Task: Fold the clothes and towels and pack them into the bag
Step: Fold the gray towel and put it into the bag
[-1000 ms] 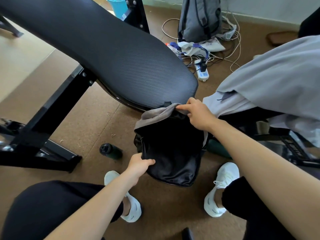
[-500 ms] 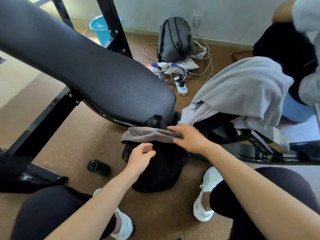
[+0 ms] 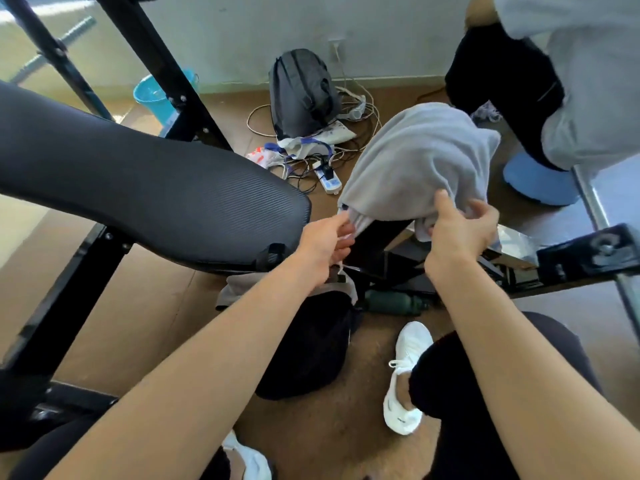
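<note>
Now | left hand, right hand pinch grey garment | black bag on brown floor | pale wall

My L arm hides much of bag; L hand tips buried in cloth; bench cut off left.

The bench pad overhangs the black bag, black frame just beside.

Forearms bare, no sleeves showing. Black trousers over both legs, at five and seven o'clock. White laced trainers: right shoe at five, left shoe at six.
</note>
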### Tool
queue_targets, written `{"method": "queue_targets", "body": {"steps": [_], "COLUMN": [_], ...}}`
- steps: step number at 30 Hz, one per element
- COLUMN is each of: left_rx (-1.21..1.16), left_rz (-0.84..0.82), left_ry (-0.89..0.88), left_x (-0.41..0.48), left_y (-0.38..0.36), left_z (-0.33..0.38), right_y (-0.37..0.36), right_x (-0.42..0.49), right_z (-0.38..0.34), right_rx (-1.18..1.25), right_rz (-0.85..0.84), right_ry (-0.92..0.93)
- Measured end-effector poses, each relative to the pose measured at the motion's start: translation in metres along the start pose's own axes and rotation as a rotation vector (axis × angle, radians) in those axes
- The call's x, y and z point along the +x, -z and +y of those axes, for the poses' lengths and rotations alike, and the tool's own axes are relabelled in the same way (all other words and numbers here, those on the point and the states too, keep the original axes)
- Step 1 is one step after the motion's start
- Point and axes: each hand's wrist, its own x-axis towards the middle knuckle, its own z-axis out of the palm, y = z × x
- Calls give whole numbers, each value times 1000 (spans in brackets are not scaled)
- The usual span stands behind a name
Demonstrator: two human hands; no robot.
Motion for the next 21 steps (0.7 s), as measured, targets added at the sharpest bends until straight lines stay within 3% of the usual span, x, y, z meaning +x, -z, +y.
{"method": "queue_targets", "body": {"steps": [4, 7, 11, 16, 21], "left_rx": [-79, -116, -330, -479, -431], "left_rz": [34, 48, -111, -304, -371], "left_ry": [71, -15, -191, -253, -208], "left_x": [15, 14, -3, -40, -57], "left_y": [-24, -34, -35, -29, -16], "left_z": [23, 34, 49, 61, 44], "right_y": [-3, -4, -6, -10, -7], "right_x": [4, 5, 7, 0, -12], "right_z": [1, 5, 8, 5, -2], "right_rx": [-38, -58, -139, -240, -461], "right_rz": [-16, 3, 11, -25, -29], "right_ry": [31, 81, 144, 259, 753]}}
